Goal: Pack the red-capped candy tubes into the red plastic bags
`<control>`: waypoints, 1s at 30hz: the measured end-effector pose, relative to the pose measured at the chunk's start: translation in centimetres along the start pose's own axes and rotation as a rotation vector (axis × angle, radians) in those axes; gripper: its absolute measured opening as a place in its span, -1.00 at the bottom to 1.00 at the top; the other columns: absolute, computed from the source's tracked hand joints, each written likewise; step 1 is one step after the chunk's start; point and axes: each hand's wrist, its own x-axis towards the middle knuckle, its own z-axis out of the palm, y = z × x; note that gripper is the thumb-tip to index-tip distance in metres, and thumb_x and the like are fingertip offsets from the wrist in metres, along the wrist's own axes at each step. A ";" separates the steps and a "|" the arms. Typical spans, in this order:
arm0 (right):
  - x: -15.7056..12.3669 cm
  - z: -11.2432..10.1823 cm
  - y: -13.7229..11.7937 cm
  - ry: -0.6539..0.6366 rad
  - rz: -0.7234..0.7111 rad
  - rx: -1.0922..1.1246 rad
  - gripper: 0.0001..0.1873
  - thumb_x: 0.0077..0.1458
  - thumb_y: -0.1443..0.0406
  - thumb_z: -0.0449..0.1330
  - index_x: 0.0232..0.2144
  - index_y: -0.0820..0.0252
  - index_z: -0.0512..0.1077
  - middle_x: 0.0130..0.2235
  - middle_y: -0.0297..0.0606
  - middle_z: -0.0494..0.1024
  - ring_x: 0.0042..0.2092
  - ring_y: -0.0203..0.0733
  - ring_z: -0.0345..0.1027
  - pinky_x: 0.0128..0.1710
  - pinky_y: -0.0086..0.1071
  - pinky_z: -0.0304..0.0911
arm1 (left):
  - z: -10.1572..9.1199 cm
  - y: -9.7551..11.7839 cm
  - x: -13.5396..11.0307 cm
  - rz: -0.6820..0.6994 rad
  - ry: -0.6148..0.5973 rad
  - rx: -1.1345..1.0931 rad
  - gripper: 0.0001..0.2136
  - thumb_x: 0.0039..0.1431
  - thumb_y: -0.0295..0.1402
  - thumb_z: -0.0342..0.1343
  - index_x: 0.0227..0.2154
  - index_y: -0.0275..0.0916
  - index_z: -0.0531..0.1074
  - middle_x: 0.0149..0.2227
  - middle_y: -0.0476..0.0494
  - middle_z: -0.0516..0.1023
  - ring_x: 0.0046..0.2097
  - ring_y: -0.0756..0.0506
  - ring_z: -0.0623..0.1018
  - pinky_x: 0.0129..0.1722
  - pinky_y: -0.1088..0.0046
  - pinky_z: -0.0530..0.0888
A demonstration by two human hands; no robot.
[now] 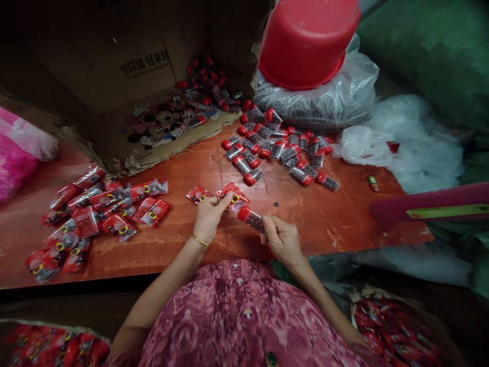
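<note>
Reddish table (324,224): right grip (283,238) clasps a clear, red-capped bottle (251,218); left grip (207,218) pinches a red packet (236,192).

Swirl-patterned pink garment (225,311); gold bracelet (200,241) (a thin one)

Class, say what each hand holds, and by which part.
Right hand: a tube, by the end opposite its red cap. Left hand: a red packet, by one edge.

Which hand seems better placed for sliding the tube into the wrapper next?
Probably the right hand: it holds the tube by the end away from the wrapper, with the red cap pointing toward it. The left hand pinches the wrapper, so seems better suited to steadying it.
</note>
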 end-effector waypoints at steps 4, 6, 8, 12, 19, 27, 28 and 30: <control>0.2 0.3 0.1 0.019 0.005 -0.012 -0.53 0.19 0.15 -0.09 -0.71 0.16 0.25 -0.72 -0.41 0.28 -0.65 -0.39 0.16 -0.58 -0.50 0.09 | -0.3 0.4 0.0 0.002 -0.016 0.017 -0.66 -0.32 -0.09 0.30 -0.65 -0.33 0.47 -0.63 -0.02 0.46 -0.51 0.03 0.42 -0.47 0.54 0.34; 0.2 0.4 0.1 0.020 0.016 -0.005 -0.52 0.19 0.14 -0.10 -0.72 0.16 0.24 -0.72 -0.41 0.28 -0.65 -0.38 0.16 -0.57 -0.50 0.10 | -0.4 0.5 0.0 -0.011 -0.029 0.016 -0.64 -0.32 -0.06 0.28 -0.65 -0.33 0.47 -0.64 -0.01 0.44 -0.53 0.04 0.41 -0.48 0.54 0.33; 0.2 0.4 0.1 0.013 0.025 0.019 -0.51 0.19 0.13 -0.10 -0.72 0.16 0.24 -0.73 -0.41 0.28 -0.65 -0.38 0.15 -0.57 -0.49 0.10 | -0.3 0.6 -0.1 0.012 -0.038 0.026 -0.63 -0.33 -0.05 0.28 -0.66 -0.32 0.47 -0.65 -0.01 0.44 -0.53 0.04 0.39 -0.48 0.54 0.32; 0.0 0.3 0.0 -0.004 0.018 0.047 -0.50 0.19 0.14 -0.10 -0.73 0.17 0.23 -0.73 -0.41 0.27 -0.65 -0.39 0.15 -0.57 -0.49 0.08 | -0.1 0.4 0.0 0.121 -0.028 0.083 -0.65 -0.32 -0.06 0.28 -0.70 -0.31 0.47 -0.68 0.02 0.42 -0.56 0.06 0.33 -0.50 0.55 0.27; 0.1 0.4 0.0 0.059 -0.013 -0.046 -0.53 0.18 0.13 -0.09 -0.70 0.16 0.26 -0.71 -0.41 0.28 -0.65 -0.39 0.16 -0.57 -0.50 0.10 | -0.6 0.2 -0.1 0.136 -0.100 0.165 -0.74 -0.24 -0.16 0.28 -0.70 -0.27 0.46 -0.63 0.00 0.47 -0.49 -0.01 0.41 -0.50 0.53 0.31; 1.0 0.9 1.7 0.151 0.233 0.184 -0.47 0.09 -0.05 -0.05 -0.64 0.21 0.35 -0.68 -0.31 0.44 -0.67 -0.34 0.26 -0.65 -0.48 0.19 | -1.0 0.8 0.4 -0.052 0.020 -0.049 -0.66 -0.38 -0.14 0.33 -0.67 -0.31 0.40 -0.64 -0.01 0.46 -0.58 0.05 0.42 -0.58 0.58 0.31; 1.0 0.9 1.7 0.148 0.262 0.232 -0.47 0.07 -0.06 -0.04 -0.63 0.22 0.35 -0.67 -0.29 0.46 -0.68 -0.34 0.25 -0.67 -0.48 0.18 | -1.0 0.9 0.5 -0.058 0.032 -0.056 -0.64 -0.40 -0.12 0.34 -0.66 -0.31 0.40 -0.65 -0.01 0.46 -0.59 0.06 0.42 -0.59 0.58 0.29; 0.9 0.9 1.5 0.128 0.271 0.291 -0.47 0.06 -0.07 -0.02 -0.62 0.23 0.35 -0.65 -0.27 0.48 -0.71 -0.37 0.22 -0.70 -0.49 0.15 | -1.0 1.0 0.5 -0.071 0.019 -0.063 -0.62 -0.43 -0.09 0.33 -0.64 -0.31 0.41 -0.64 -0.02 0.47 -0.60 0.06 0.42 -0.61 0.58 0.29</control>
